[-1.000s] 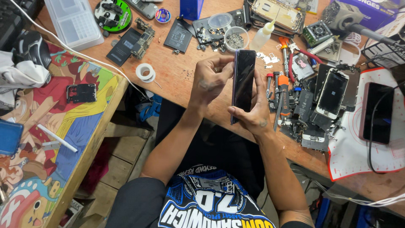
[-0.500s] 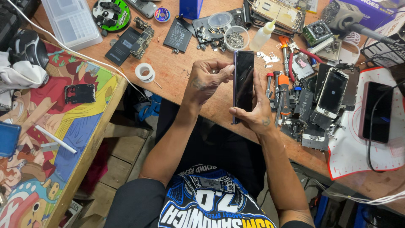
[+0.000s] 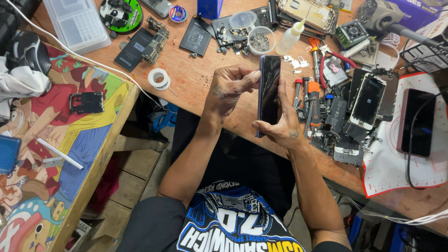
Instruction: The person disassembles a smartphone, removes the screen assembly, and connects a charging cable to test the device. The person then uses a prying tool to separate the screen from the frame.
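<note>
You are holding a dark phone (image 3: 269,93) upright over the near edge of the wooden counter (image 3: 196,88), its glossy black face turned toward you. Your right hand (image 3: 282,123) cradles it from the lower right, thumb hooked under the bottom end, the grip closed on the phone. Your left hand (image 3: 228,88) presses against the phone's left edge, fingertips pinched on it near the top, so that grip is also closed on the phone.

The counter is worn brown wood, crowded with repair clutter. Just beyond the phone stand a small clear bowl of screws (image 3: 260,42) and a squeeze bottle (image 3: 290,37) with a pointed tip. To the right of your hands lies a heap of screwdrivers (image 3: 313,100) and phone parts, then a white-framed phone screen (image 3: 367,100). Farther right, another phone (image 3: 415,122) lies on a white work mat (image 3: 396,168) with a cable over it. To the left, a roll of white tape (image 3: 159,78) sits near a flat black battery (image 3: 132,49), with a clear plastic box (image 3: 77,23) behind.

A second counter on your left carries a bright cartoon covering (image 3: 56,154). Below, bare wooden planks (image 3: 135,172) show between the two.
</note>
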